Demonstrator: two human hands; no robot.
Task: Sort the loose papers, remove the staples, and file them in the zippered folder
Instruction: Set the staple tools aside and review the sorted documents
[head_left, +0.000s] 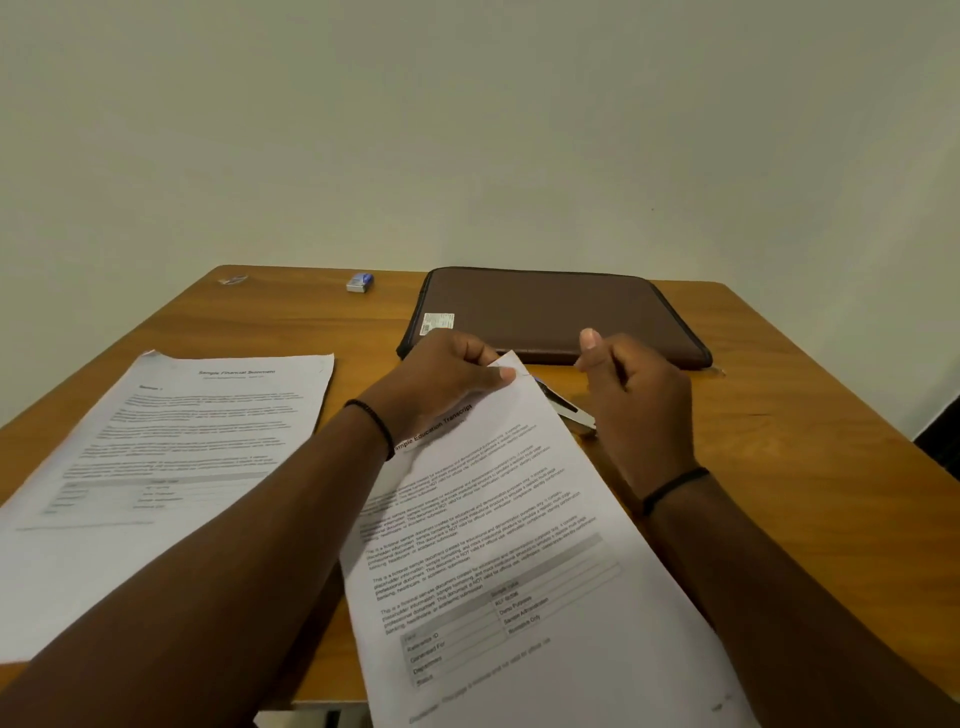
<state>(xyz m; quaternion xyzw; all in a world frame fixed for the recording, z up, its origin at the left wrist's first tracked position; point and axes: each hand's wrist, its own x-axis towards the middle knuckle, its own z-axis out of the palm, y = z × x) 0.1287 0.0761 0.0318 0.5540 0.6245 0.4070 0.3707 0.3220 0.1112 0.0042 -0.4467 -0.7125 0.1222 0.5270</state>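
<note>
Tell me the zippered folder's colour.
Brown with a dark zipper edge, seen in the head view: zippered folder.

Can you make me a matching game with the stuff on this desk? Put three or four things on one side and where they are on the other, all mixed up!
Things:
1. brown zippered folder
2. small blue and silver staple box
3. white "Sample Financial Statement" paper stack
4. white "Sample Education Transcript" paper

Places:
A. pinched at its top corner by the left hand
B. lying flat at the left side of the wooden table
C. at the far edge, closed, right of the middle
D. at the far edge, left of the folder

Pairs: 1-C, 2-D, 3-B, 4-A
</note>
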